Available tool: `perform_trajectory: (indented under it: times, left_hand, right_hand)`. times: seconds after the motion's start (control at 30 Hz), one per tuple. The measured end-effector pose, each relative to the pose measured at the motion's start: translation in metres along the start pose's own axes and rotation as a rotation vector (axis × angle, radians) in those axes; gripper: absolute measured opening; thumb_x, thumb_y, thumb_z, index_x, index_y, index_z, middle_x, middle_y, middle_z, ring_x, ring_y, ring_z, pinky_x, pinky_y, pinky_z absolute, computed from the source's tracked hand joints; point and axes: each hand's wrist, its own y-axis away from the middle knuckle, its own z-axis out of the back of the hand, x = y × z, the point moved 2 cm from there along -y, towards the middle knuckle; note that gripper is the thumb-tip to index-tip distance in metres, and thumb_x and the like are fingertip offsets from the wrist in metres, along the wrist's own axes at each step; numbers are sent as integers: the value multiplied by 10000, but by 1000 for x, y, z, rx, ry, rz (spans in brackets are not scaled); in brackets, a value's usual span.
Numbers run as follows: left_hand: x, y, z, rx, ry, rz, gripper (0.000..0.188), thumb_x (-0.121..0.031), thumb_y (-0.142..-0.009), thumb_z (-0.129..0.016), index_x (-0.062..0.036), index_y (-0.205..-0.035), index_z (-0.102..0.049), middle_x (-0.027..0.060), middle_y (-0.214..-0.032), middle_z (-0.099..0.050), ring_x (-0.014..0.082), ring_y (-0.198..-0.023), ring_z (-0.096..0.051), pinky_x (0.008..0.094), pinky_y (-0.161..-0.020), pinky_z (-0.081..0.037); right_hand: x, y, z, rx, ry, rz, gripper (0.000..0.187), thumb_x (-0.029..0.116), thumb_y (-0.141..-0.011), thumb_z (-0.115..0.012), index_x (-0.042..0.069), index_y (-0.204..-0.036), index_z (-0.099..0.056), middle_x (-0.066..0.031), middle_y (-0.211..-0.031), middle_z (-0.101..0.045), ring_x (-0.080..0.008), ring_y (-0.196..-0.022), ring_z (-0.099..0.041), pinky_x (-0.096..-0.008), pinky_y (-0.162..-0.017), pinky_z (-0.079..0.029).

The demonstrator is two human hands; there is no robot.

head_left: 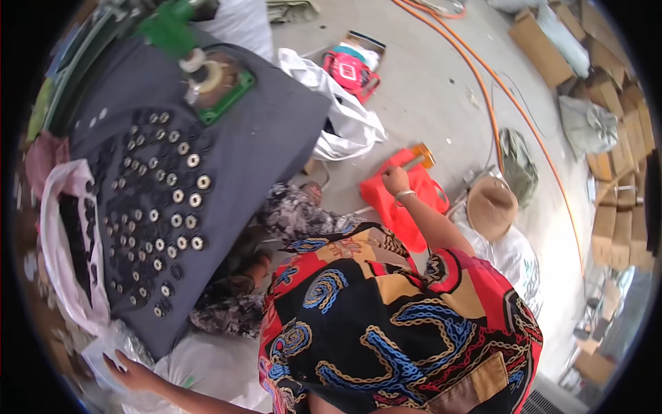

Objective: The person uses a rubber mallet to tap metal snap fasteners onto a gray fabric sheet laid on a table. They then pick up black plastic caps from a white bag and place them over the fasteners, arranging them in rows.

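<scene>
My right hand [395,181] is closed over a bright red plastic bag [431,200]; what its fingers hold, if anything, is hidden. Just beyond it sits an amber-orange object [423,156] with a pale strip running toward the hand. My left hand [131,373], fingers apart, reaches to a crinkled clear plastic bag [132,343] at the near left. Rows of small black rings with pale metal centres [177,196] lie on a dark grey cloth-covered table [276,131]. At the far end of the table stands a green hand press [227,96].
A pink-white bag [58,252] hangs open along the table's left side. White sacks [221,366] crowd its near end. Orange hoses [476,62] cross the floor. A tan hat [492,207] rests at right, with cartons [614,228] stacked beyond. A pink bag [350,72] lies ahead.
</scene>
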Motion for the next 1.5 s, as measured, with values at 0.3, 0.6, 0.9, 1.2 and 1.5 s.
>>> perform_trajectory:
  times: [0.3,0.6,0.9,1.2,1.5]
  left_hand:
    - [-10,22,-32,135,283,98,327,-194,-925,-617,11,-1178,-644,119,-1146,-671,213,-1013,-646,315,-888,-505]
    - [-22,20,-54,226,355,53,303,-132,-923,-592,30,-1175,-629,150,-1123,-670,222,-1015,-642,319,-883,-499]
    - [-54,67,-15,135,652,220,182,-15,-907,-577,41,-1060,-658,86,-1005,-680,138,-900,-632,259,-829,-494]
    - [-141,70,-26,92,672,-5,194,25,-852,-586,6,-1032,-654,114,-932,-666,177,-810,-643,273,-753,-492]
    - [-83,92,-88,-119,418,132,295,-139,-932,-559,25,-1176,-583,186,-1149,-614,347,-1083,-552,416,-903,-441]
  right_hand:
    - [-81,42,10,-107,47,-379,248,196,-803,-572,70,-969,-708,-215,-879,-678,-384,-861,-655,-465,-803,-518]
    - [-88,-39,-17,373,-274,-523,383,397,-928,-559,38,-954,-689,-131,-859,-698,-215,-556,-609,-369,-512,-520]
    - [-151,-72,-5,-225,-616,-829,126,73,-801,-581,-12,-894,-596,-104,-761,-608,-215,-573,-585,-356,-452,-463]
    - [48,-28,159,-402,-1121,51,394,31,-822,-563,-5,-1190,-429,-77,-778,-533,-139,-540,-513,-288,-473,-440]
    - [271,40,230,-108,-880,643,540,45,-895,-525,-24,-1390,-322,-36,-852,-512,-98,-547,-507,-265,-469,-463]
